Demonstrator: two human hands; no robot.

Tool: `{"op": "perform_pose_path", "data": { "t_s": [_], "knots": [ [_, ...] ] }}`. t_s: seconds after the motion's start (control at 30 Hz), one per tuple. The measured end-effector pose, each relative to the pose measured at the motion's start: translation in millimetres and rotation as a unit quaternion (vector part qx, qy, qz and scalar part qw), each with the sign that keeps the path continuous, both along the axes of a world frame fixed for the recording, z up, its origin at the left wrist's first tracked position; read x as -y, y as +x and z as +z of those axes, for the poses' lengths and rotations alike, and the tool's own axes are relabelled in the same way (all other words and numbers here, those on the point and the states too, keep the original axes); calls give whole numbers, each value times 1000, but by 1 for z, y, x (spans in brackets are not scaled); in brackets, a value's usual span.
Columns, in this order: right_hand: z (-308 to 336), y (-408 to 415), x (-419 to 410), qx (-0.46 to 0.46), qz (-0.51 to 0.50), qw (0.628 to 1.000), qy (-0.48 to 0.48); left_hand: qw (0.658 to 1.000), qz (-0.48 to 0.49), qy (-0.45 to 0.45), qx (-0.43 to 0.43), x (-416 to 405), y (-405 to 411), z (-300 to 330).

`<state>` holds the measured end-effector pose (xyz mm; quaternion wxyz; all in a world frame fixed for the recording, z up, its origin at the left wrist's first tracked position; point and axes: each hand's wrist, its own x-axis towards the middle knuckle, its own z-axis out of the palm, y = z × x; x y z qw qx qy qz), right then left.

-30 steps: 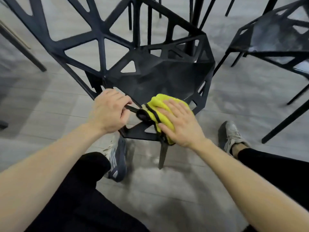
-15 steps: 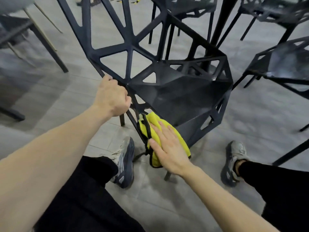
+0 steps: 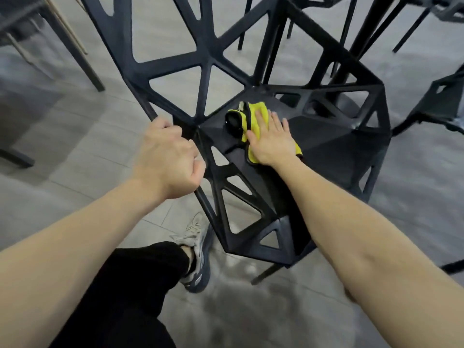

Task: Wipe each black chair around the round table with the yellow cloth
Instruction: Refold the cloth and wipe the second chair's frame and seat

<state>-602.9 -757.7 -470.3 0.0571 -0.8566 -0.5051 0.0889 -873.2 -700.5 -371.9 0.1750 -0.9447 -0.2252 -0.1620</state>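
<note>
Grey tile floor (image 3: 75,136) spreads under everything, pale and a little streaked near my feet. On it stands the black chair (image 3: 326,156) I am working on, an open lattice of triangular cut-outs, its back rising to the upper left and its faceted seat filling the middle of my view. Another black chair (image 3: 442,101) sits at the right edge, well apart, and more dark legs cross the top; the upper ones are too blurred to sort out. A different chair with a pale wooden leg (image 3: 62,23) shows at the upper left.

My left hand (image 3: 168,156) is curled tight round the slanting side bar of the chair's back, down near where it joins the seat. My right hand (image 3: 272,141) lies flat with fingers straight and slightly spread, pressing the yellow cloth (image 3: 258,113) onto the rear part of the seat, close to the back's base. The cloth has a black trim and a black loop bunched at its left end. Below, my left shoe (image 3: 197,257), grey and white, rests just beside the chair's front corner.
</note>
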Motion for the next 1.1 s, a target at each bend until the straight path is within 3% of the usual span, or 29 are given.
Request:
{"op": "perform_pose_path", "data": {
  "t_s": [0.13, 0.3, 0.37, 0.43, 0.5, 0.57, 0.63, 0.7, 0.77, 0.87, 0.93, 1.0, 1.1],
  "knots": [
    [1, -17, -7, 11, 42, 999, -2, 999, 3, 1, -31, -1, 2, 7],
    [26, -54, 88, -103, 205, 973, -1, 999, 17, -24, -44, 3, 3, 9],
    [33, -38, 118, -89, 231, 969, -3, 999, 23, -27, -30, 7, 1, 8],
    [31, 11, 126, -12, 188, 982, -8, 999, 15, -31, -16, 11, 2, 6],
    [31, 70, 115, 62, 76, 995, -16, 999, 12, -37, -18, 12, 4, 4],
    [30, 104, 98, 38, -71, 996, -26, 999, 20, -36, -32, 12, 4, 4],
    [24, 89, 76, 31, -100, 994, -8, 996, 39, -30, -72, 11, 5, 8],
    [25, 39, 65, 0, 38, 999, 30, 988, 36, -25, -145, 6, 8, 18],
    [21, -23, 74, -35, 221, 972, 69, 980, 16, -9, -196, -11, 11, 31],
    [17, -40, 84, -72, 298, 950, 57, 982, -6, -27, -184, -44, 12, 43],
    [6, -3, 60, -29, 227, 972, 52, 987, -12, -35, -154, -48, 9, 39],
    [-4, 45, 18, 25, 87, 993, 77, 989, -22, -29, -141, -46, 9, 33],
    [-10, 68, -40, 26, -61, 992, 109, 990, -1, -29, -139, -45, 8, 27]
  ]
}}
